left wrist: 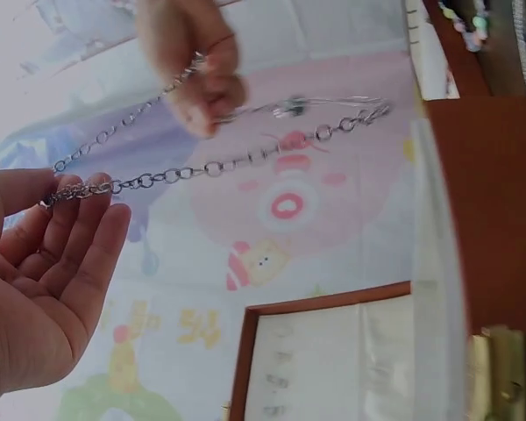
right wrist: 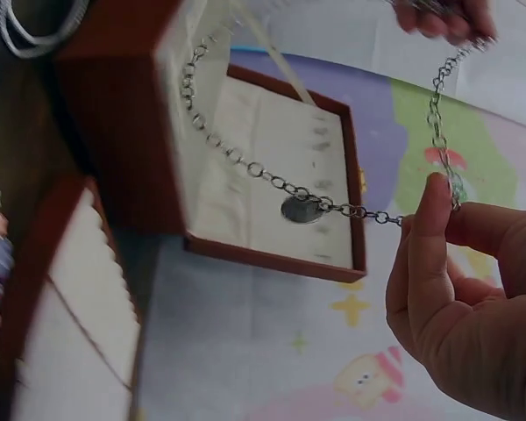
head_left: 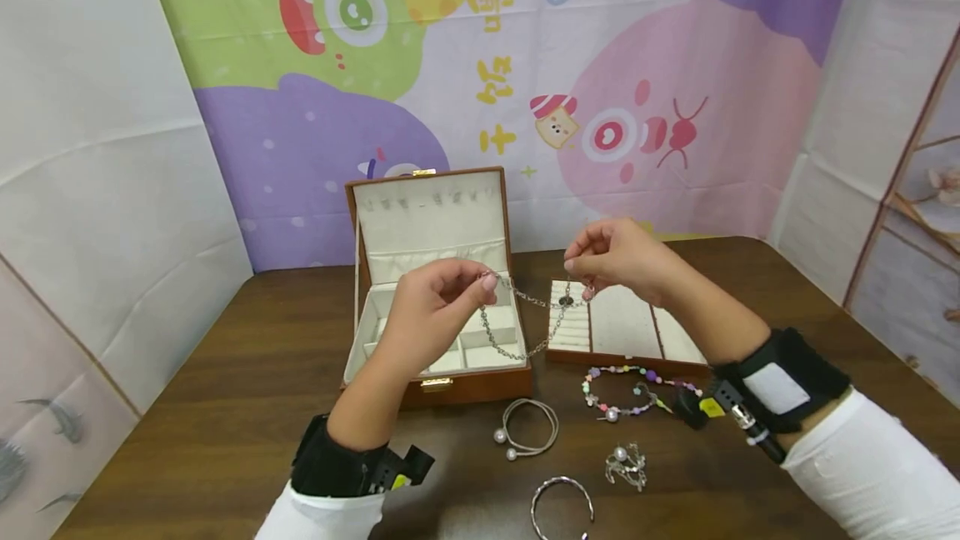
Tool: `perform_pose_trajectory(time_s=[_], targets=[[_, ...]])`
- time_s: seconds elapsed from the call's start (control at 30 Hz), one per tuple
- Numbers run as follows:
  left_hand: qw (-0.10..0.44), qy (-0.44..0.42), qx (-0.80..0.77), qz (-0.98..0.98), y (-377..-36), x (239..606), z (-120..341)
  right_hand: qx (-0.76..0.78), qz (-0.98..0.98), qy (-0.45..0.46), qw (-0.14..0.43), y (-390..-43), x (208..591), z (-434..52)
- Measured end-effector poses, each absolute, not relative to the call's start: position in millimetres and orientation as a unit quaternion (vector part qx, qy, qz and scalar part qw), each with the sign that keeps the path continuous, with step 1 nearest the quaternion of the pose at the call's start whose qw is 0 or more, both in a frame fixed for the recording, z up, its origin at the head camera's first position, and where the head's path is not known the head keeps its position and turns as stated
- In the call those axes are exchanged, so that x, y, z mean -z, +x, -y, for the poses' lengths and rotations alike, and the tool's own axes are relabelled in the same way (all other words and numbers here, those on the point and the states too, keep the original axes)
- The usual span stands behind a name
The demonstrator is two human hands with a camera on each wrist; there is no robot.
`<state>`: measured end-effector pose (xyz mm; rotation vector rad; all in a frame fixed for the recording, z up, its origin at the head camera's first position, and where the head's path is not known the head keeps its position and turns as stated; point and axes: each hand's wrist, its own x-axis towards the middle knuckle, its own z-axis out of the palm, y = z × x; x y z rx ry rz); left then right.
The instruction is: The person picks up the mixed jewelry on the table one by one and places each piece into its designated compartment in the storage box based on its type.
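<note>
A silver chain necklace (head_left: 517, 356) hangs in a loop between both hands, above the table. My left hand (head_left: 431, 311) pinches one side between thumb and forefinger. At the right, my right hand (head_left: 630, 263) pinches the chain on its other side. A dark round pendant (right wrist: 301, 209) dangles on the chain close to the right fingertips in the right wrist view. Behind the left hand stands an open brown jewelry box (head_left: 480, 384), its lid (head_left: 427, 223) raised and its pale inside divided into compartments. Under the right hand lies a brown-edged tray (head_left: 622, 323) with ring rolls.
In front of the tray lies a colorful beaded string (head_left: 651, 375). A coiled bracelet with pearl ends (head_left: 556, 430), a silver cuff (head_left: 534, 510) and a silver piece with a pearl (head_left: 628, 468) lie nearer on the wooden table (head_left: 225, 407). A cartoon cloth (head_left: 517, 182) hangs behind.
</note>
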<state>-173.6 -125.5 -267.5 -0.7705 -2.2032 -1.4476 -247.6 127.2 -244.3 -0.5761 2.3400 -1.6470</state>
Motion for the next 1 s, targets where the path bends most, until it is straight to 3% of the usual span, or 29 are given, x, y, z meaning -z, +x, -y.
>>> perform_pose_trajectory(time_s=[0.5,0.77,1.0], targets=[[0.201,-0.282,0.527,0.777,-183,244,113,0.608,-0.742,-0.213,0.186,-230,309,-128],[0.202,-0.291,0.511,0.783,-184,234,112,0.603,-0.723,-0.241,0.235,-224,318,-126],[0.214,-0.309,0.492,0.785,-185,219,109,0.592,-0.721,-0.269,0.238,-221,312,-126]])
